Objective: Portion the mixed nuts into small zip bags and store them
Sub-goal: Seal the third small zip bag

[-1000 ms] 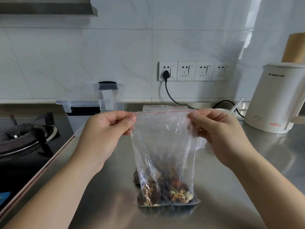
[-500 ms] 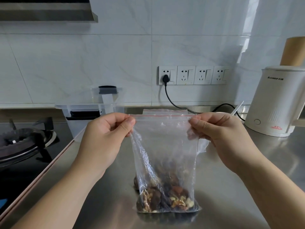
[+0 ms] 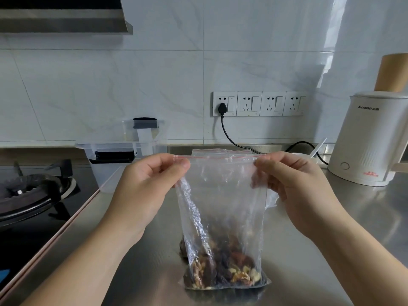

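A clear zip bag (image 3: 223, 195) with a red seal line stands upright on the steel counter (image 3: 143, 272). Mixed nuts (image 3: 223, 272) fill its bottom. My left hand (image 3: 143, 191) pinches the bag's top left corner between thumb and fingers. My right hand (image 3: 295, 186) pinches the top right corner, and the seal strip is stretched straight between them. Behind the bag another clear zip bag (image 3: 220, 151) shows its top edge, and more nuts (image 3: 182, 248) lie low behind the held bag.
A clear plastic storage box (image 3: 114, 160) with black clips stands at the back left, its lid (image 3: 143, 129) leaning on the wall. A gas stove (image 3: 28, 195) is on the left. A white kettle (image 3: 373, 140) stands at the right, with a black cord (image 3: 229, 138) plugged in.
Both hands stay pinched on the bag's top corners. The camera tilted slightly, so everything sits a little lower in view. The bag's left side has creased more.
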